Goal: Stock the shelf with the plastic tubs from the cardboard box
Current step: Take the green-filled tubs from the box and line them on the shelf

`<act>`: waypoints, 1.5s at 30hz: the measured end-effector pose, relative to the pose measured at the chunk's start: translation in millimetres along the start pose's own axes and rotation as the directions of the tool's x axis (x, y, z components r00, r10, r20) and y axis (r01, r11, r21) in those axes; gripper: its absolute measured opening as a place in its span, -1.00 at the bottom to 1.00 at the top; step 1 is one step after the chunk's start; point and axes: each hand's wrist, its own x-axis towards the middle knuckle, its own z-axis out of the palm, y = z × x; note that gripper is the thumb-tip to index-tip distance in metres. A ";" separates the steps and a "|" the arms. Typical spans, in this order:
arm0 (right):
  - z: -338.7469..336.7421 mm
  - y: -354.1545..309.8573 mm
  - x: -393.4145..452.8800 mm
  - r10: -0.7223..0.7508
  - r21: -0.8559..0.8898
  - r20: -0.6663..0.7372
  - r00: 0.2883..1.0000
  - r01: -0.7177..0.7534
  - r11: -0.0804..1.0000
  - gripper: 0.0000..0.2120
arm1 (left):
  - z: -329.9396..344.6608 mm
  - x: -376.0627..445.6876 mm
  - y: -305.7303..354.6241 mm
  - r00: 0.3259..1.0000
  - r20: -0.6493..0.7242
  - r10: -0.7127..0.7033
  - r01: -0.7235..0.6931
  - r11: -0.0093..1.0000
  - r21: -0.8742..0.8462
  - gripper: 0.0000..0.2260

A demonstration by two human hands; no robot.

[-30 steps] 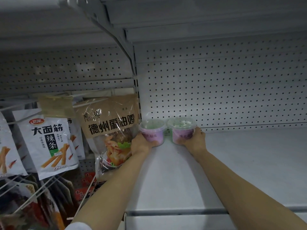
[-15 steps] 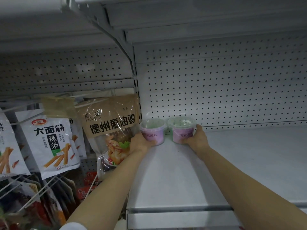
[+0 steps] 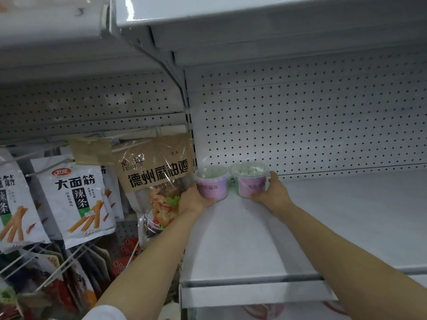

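Note:
Two small plastic tubs with purple labels and clear lids stand side by side at the back left corner of the white shelf [image 3: 323, 227], close to the pegboard wall. My left hand [image 3: 193, 199] grips the left tub [image 3: 211, 184] from its left side and front. The right tub [image 3: 250, 182] is held by my right hand [image 3: 272, 192], fingers curled round its right side. Both arms reach forward over the shelf. No cardboard box shows in the head view.
Left of the shelf, snack bags hang on wire hooks: a brown chicken bag [image 3: 157, 181] right beside my left hand and white bags [image 3: 74, 199] further left. A shelf board [image 3: 254, 24] overhangs above. The shelf's front lip [image 3: 254, 294] lies under my forearms.
Both hands stay on the tubs at the back of the shelf. The tubs have barely moved; only the camera has shifted slightly.

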 end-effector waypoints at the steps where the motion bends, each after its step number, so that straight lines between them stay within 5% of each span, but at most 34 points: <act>1: -2.2 -2.7 -4.2 -0.020 -0.025 -0.002 1.000 0.020 0.999 -0.17 | -2.1 -2.8 -1.1 1.000 0.002 0.015 -0.015 1.000 0.013 -0.47; 6: -8.7 -4.4 -13.8 -0.126 -0.257 0.012 0.992 0.125 0.958 -0.14 | -19.9 -17.8 -4.6 0.996 -0.016 0.085 -0.083 0.991 0.107 -0.47; 10: -17.9 -14.6 -36.7 -0.195 -0.408 0.088 0.977 0.213 0.888 -0.07 | -38.6 -34.9 -9.2 0.980 0.071 0.187 -0.192 0.978 0.085 0.07; 13: -28.8 -22.8 -57.4 -0.202 -0.471 0.179 0.963 0.264 0.841 0.03 | -54.4 -44.3 -11.8 0.954 0.160 0.254 -0.285 0.935 0.211 0.24; 21: -55.0 -43.3 -99.1 -0.212 -0.559 0.216 0.953 0.299 0.773 0.13 | -102.8 -89.2 4.9 0.912 0.315 0.263 -0.375 0.845 0.382 0.21; 35: -28.1 -123.8 -239.5 -0.118 -0.718 -0.030 0.993 0.061 0.693 0.14 | -181.0 -136.8 -39.6 0.721 0.448 0.528 -0.682 0.654 0.327 0.27; 45: 7.6 -162.5 -359.7 -0.134 -0.800 -0.098 0.986 0.002 0.600 0.18 | -219.6 -193.1 -65.5 0.567 0.313 0.762 -0.823 0.514 0.241 0.20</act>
